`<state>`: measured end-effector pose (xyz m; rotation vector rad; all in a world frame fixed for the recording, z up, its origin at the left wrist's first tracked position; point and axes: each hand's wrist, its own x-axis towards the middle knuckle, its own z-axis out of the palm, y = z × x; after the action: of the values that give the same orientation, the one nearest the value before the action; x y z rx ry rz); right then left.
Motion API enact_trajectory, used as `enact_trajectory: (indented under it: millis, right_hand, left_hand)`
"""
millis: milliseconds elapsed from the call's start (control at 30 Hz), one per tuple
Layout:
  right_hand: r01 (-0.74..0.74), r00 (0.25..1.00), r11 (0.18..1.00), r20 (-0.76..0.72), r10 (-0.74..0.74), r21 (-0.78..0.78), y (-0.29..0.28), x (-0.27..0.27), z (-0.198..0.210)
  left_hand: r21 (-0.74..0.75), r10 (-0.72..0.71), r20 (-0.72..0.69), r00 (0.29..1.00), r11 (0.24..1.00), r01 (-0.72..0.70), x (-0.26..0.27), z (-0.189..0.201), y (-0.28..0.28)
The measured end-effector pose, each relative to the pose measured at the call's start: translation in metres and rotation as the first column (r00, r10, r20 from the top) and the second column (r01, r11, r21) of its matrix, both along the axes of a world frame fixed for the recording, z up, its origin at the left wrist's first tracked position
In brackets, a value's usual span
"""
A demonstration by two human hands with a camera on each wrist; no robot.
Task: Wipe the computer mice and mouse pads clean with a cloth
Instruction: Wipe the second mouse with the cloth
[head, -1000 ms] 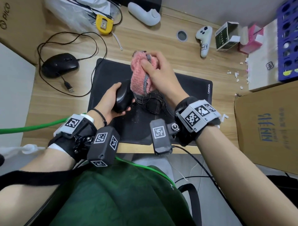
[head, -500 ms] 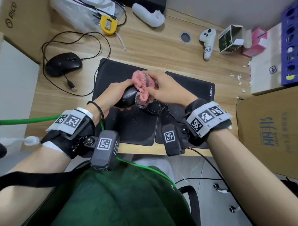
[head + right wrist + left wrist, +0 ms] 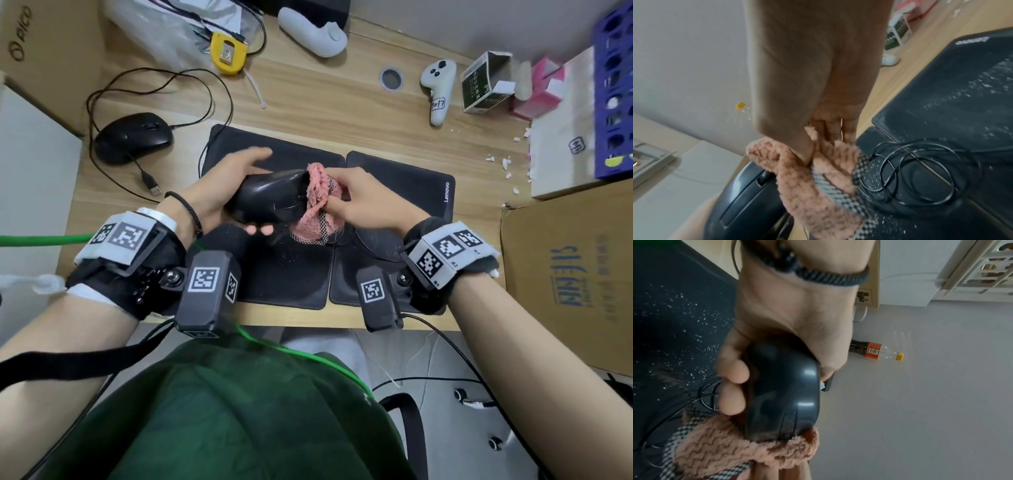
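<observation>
My left hand [image 3: 236, 192] grips a glossy black mouse [image 3: 274, 198] above two black mouse pads [image 3: 284, 274], fingers curled under its body [image 3: 777, 386]. My right hand [image 3: 356, 202] pinches a fluffy pink cloth [image 3: 317, 202] with a checked border against the mouse's front end [image 3: 748, 191]. The cloth [image 3: 731, 451] wraps over the nose of the mouse. The mouse's coiled cable [image 3: 920, 172] lies on the right pad [image 3: 411, 192], which carries white specks. A second black mouse [image 3: 133, 137] sits on the desk at the left with its cable looped around it.
On the wooden desk [image 3: 308, 102] at the back lie a yellow tape measure [image 3: 227, 51], a white controller [image 3: 438, 89], a small green box [image 3: 483, 85] and a pink box [image 3: 544, 85]. Cardboard boxes [image 3: 568, 281] stand at both sides. White crumbs lie at the right.
Both hands have come down closer to the pads. The cloth has slid from the top of the mouse to its front end, and the mouse now lies turned sideways.
</observation>
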<state>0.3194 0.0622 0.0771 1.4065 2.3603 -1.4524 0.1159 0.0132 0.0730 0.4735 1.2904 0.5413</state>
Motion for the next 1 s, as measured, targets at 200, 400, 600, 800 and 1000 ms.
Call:
enact_trajectory:
  millis: [200,400,600,800,1000]
  right_hand:
    - [0.387,0.862,0.809,-0.137,-0.488,-0.442,-0.012,-0.008,-0.006]
    - [0.401,0.733,0.558,-0.110,-0.671,-0.727,-0.025,-0.015,0.004]
    - [0.381,0.743,0.523,-0.084,-0.663,-0.763,-0.029,-0.015,0.008]
    - [0.410,0.891,0.821,-0.019,-0.454,-0.397,-0.032,-0.026,0.003]
    - [0.357,0.924,0.855,0.011,-0.381,-0.376,-0.037,-0.033,0.007]
  left_hand:
    - [0.146,0.300,0.217,0.929,0.931,-0.335,0.000,-0.003,0.005]
    - [0.333,0.201,0.317,0.927,0.891,-0.308,0.009,0.005,-0.004]
    - [0.361,0.275,0.161,0.948,0.877,-0.316,0.017,-0.010,-0.005]
    - [0.198,0.534,-0.021,0.845,0.831,-0.520,0.038,-0.017,-0.001]
    - [0.012,0.568,0.205,0.797,0.813,-0.582,0.042,-0.012,0.004]
